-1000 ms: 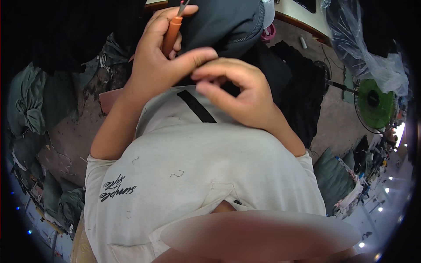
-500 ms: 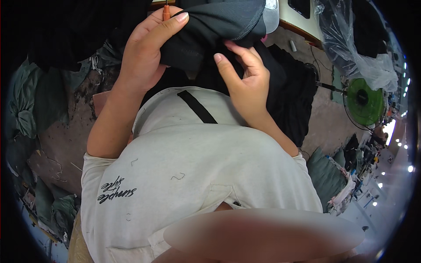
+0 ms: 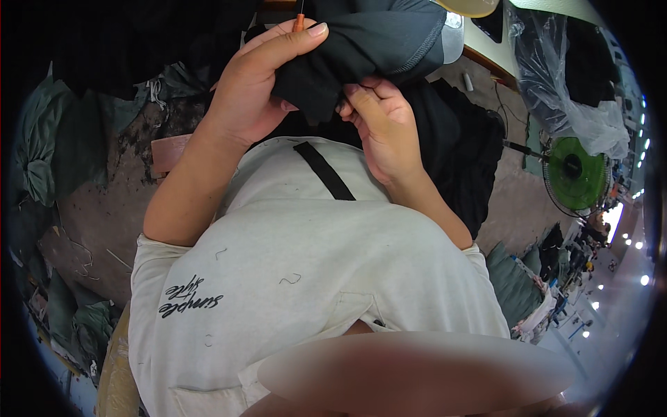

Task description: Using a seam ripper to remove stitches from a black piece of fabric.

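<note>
My left hand (image 3: pixel 260 87) is raised near the top of the view. It grips a fold of dark grey garment (image 3: pixel 375 45) together with a thin orange-handled tool (image 3: pixel 299 21) whose tip pokes above my fingers. My right hand (image 3: pixel 382 125) pinches the lower edge of the same garment just to the right, fingers curled into the cloth. Both hands touch the fabric, close together, above my chest in a pale grey shirt (image 3: pixel 306 271).
A pile of black cloth (image 3: pixel 465 160) lies to the right below the hands. A green fan (image 3: pixel 573 177) stands at the right. Clear plastic bags (image 3: pixel 563 76) hang above it. Green-grey fabric heaps (image 3: pixel 42 153) lie on the floor at left.
Both hands rose toward the top and closed on the grey garment. The orange tool, plainly visible a second ago, is now mostly hidden behind my left fingers. The right hand moved up to pinch the cloth.
</note>
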Available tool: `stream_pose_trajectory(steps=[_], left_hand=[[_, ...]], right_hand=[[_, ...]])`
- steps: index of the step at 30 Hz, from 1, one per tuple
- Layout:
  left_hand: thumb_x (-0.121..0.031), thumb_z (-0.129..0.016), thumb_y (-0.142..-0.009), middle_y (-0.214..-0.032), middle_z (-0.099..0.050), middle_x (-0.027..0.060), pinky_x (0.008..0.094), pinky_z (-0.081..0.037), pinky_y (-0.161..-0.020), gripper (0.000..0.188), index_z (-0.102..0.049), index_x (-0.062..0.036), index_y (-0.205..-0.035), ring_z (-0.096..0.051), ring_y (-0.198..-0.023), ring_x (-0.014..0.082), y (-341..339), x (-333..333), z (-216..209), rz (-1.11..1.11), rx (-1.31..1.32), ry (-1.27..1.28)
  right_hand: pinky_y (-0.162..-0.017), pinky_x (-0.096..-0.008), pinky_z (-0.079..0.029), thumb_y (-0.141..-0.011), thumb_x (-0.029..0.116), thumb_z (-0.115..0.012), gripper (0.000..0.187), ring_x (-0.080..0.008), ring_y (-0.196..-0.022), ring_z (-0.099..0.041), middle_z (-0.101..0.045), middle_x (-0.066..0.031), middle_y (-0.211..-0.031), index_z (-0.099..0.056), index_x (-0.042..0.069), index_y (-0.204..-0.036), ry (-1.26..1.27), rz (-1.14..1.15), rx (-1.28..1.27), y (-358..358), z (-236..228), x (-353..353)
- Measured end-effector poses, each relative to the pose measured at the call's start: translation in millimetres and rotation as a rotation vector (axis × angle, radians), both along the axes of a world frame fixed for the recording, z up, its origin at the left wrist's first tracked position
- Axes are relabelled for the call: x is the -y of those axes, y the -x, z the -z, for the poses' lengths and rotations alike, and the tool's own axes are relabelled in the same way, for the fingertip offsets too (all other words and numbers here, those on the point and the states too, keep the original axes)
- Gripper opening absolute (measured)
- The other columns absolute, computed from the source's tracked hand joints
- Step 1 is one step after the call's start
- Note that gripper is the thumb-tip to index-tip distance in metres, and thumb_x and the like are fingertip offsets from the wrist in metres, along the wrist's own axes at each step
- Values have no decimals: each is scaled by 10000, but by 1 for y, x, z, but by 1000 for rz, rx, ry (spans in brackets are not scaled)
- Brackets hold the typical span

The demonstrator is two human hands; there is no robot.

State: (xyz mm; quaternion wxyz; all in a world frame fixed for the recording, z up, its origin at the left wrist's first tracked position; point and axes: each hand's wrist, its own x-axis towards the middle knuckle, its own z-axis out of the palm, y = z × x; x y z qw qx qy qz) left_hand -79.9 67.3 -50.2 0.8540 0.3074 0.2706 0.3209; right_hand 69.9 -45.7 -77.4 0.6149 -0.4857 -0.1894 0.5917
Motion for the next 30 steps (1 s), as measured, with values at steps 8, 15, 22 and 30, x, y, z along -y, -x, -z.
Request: stream_pose_trajectory(steps=[8, 15, 22, 30], left_hand=[[-244, -671, -988, -743, -581, -72, 185, -322, -469, 159, -661, -87, -1011, -492, -585, 4, 4, -6, 3, -31, -9, -29], [-126, -693, -990, -794, -519, -101, 157, -327, -646, 85, -656, -54, -1017, -420, -713, -15, 11, -3, 7, -147, -437, -801], [-150, -694, -990, -843, -564, -47, 188, -358, -643, 111, -654, -56, -1033, -423, -700, 10, 14, 1, 12, -259, -480, -894], [-147, -417, -1083, -779, -607, -24, 180, -337, -508, 334, -596, 43, -1290, -425, -552, 27, 53, 42, -48, -20, -163, -589]], right_hand=[[-708, -267, -484, -905, 27, -706, 91, -103, -778, -585, -657, -20, -850, -626, 11, -944, 37, -82, 348, 1, -7, 9], [-728, -244, -460, -757, -100, -732, 171, -128, -828, -574, -606, -103, -950, -633, -11, -866, -459, -114, 1061, -13, -20, 41], [-699, -236, -482, -742, -76, -747, 169, -126, -802, -587, -591, -70, -918, -633, -3, -844, -377, -115, 592, -12, -11, 57], [-756, -223, -494, -815, -75, -737, 126, -95, -855, -585, -585, -54, -976, -640, -19, -875, -280, -205, 302, 1, -8, 46]])
